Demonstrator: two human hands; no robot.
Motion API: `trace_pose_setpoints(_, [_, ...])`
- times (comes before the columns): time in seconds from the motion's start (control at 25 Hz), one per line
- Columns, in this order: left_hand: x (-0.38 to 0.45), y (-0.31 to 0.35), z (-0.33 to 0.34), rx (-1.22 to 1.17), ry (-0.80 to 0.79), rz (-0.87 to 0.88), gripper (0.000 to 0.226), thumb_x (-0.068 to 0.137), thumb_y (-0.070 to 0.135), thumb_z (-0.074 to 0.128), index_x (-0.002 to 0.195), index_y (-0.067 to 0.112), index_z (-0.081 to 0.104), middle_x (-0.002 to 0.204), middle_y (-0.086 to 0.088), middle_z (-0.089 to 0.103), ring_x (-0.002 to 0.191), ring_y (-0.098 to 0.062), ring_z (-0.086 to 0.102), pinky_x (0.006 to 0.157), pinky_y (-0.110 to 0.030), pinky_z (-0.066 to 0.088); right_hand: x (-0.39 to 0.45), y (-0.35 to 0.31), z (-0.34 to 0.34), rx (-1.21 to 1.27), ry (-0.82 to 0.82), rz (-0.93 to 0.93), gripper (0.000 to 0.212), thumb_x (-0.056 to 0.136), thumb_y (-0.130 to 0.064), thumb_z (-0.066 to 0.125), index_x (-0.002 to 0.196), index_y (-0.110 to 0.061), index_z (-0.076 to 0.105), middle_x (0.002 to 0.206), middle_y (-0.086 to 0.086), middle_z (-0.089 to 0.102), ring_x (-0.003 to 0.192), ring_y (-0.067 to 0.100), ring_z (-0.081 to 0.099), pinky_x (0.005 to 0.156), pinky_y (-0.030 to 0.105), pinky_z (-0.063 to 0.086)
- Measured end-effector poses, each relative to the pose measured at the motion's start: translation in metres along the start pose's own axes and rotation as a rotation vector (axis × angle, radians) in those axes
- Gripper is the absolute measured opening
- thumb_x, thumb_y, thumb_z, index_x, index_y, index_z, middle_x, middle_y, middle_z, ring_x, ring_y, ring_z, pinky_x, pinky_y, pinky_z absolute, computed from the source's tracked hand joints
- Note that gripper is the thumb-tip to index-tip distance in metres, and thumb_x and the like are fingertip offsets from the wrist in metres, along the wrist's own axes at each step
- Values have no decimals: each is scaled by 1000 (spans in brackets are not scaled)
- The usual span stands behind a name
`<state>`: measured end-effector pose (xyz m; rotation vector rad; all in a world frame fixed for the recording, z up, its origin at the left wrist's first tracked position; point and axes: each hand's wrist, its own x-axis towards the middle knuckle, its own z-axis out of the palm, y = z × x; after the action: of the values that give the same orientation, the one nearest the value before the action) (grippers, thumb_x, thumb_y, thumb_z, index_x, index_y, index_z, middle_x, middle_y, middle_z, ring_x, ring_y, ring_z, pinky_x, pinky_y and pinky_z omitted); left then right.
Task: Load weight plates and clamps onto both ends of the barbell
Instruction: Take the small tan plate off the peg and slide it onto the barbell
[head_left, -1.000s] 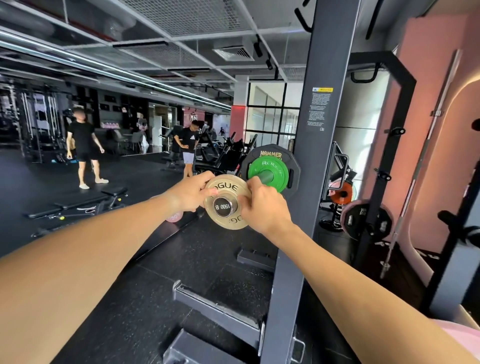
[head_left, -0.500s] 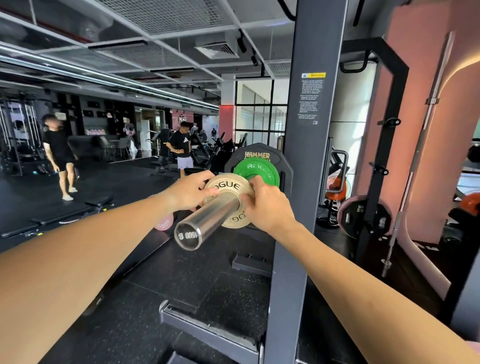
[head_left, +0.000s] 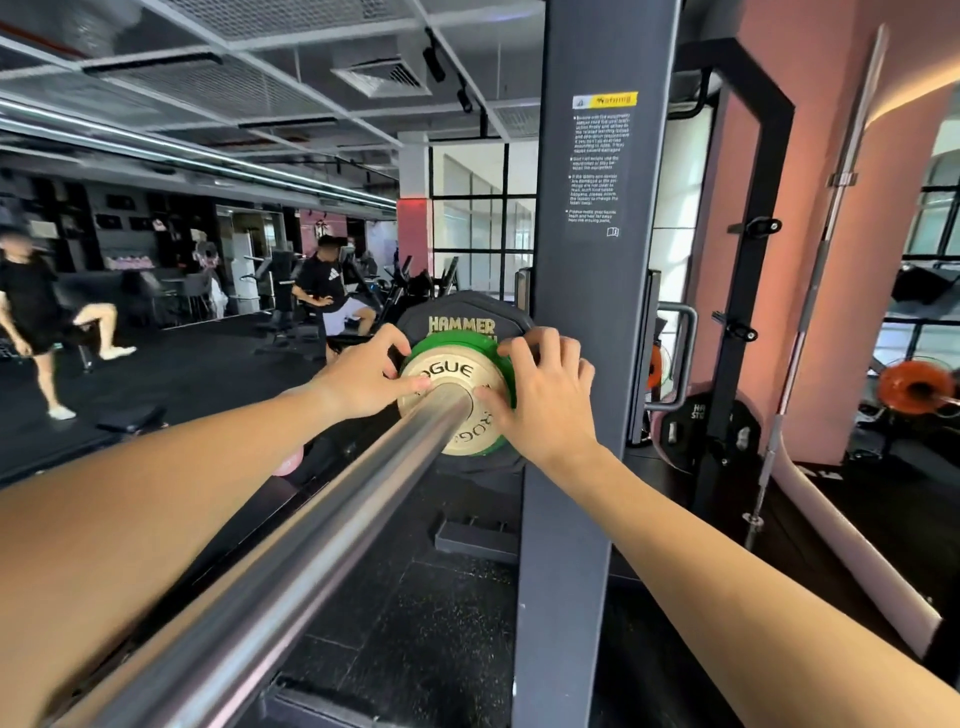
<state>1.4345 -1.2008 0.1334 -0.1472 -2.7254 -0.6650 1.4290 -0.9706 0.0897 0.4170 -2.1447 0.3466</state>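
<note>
The steel barbell sleeve (head_left: 311, 545) runs from the lower left up to the stacked plates. A small tan plate marked ROGUE (head_left: 452, 371) sits on the sleeve, flush against a green plate (head_left: 457, 343). Behind the green one is a black HAMMER plate (head_left: 462, 317). My left hand (head_left: 363, 379) grips the tan plate's left rim, thumb on its face. My right hand (head_left: 550, 400) grips the right rim, fingers curled over the edge and thumb near the sleeve. No clamp is in view.
The grey rack upright (head_left: 582, 467) stands just right of the plates. A spare barbell (head_left: 810, 291) leans on the pink wall at right, near an orange plate (head_left: 914, 387) and a stored black plate (head_left: 696, 431). Two people (head_left: 31, 322) move about on the dark floor at left.
The tan plate has slid from the sleeve's tip inward until it meets the green plate. Both hands went with it, and much more bare sleeve now shows.
</note>
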Motion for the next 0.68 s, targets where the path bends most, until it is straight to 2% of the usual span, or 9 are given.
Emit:
trace_pose_setpoints(0.12, [12,0,7,29,15,-8,56,87,59,66,125,23,43,106,-7,67,91,-27,65,92,-48,52,2,5,10,-5,26,-19,47,84,-45,68,121,-20,57,122,9,49,109,33,45,90,47,43])
trace_pose_setpoints(0.24, [6,1,3,16,-29,-33,56,88,59,65,126,23,45,96,-3,70,75,-19,64,87,-44,54,3,6,8,15,1,-25,43,85,-44,68,119,-20,58,123,9,48,108,32,44,87,45,42])
trace_pose_setpoints(0.32, [-6,4,-5,28,-42,-35,48,90,55,65,124,24,48,92,-1,71,68,-18,64,77,-40,56,3,3,0,26,-55,-17,41,86,-43,66,119,-20,58,123,8,47,108,32,43,87,45,42])
trace_pose_setpoints(0.44, [-33,16,-31,-7,-84,-26,34,91,48,66,113,23,58,97,-4,72,82,-27,72,68,-39,60,-4,-5,-23,33,-194,-6,36,88,-37,63,119,-20,60,119,6,50,110,32,41,88,43,42])
trace_pose_setpoints(0.56, [-71,31,-59,7,-92,12,20,90,43,69,95,24,66,91,-6,75,88,-29,74,66,-36,61,-21,-18,-58,81,-325,11,19,87,-30,61,102,-22,68,110,4,60,108,31,53,86,39,47])
trace_pose_setpoints(0.68, [-114,48,-80,3,-48,48,14,90,38,71,87,25,67,84,-5,76,86,-28,75,70,-39,62,-45,-30,-100,122,-447,43,1,85,-28,61,84,-29,62,102,3,68,98,30,63,74,32,47])
